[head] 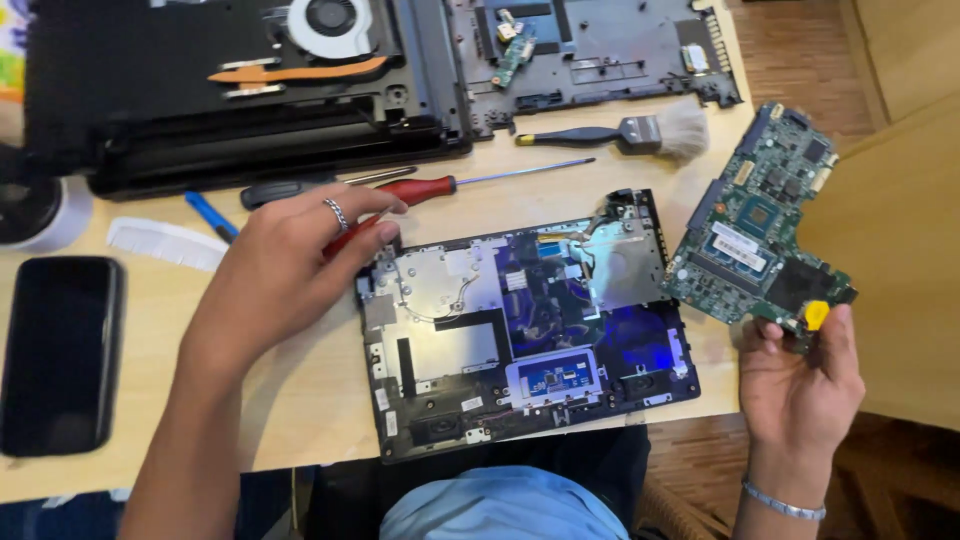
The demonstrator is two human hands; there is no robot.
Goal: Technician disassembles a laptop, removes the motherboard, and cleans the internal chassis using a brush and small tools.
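My right hand (pixel 800 385) grips the lower edge of a green motherboard (pixel 762 225), lifted off the table's right side, with a yellow disc (pixel 817 314) near my thumb. My left hand (pixel 290 265), with a ring on one finger, reaches over the table and its fingers lie on the handle of a red screwdriver (pixel 420 188). It is not clear whether the fingers close around the handle. Between my hands lies an opened laptop palmrest shell (pixel 520 330) with metal plates and a blue touchpad board, inner side up.
A black laptop base (pixel 240 110) with fan and copper pipe lies at the back, beside another dark chassis panel (pixel 600 50). A brush (pixel 640 133), black screwdriver (pixel 300 187), blue tool (pixel 210 213), white comb (pixel 165 243), tape roll (pixel 35 210) and black phone (pixel 60 355) are around.
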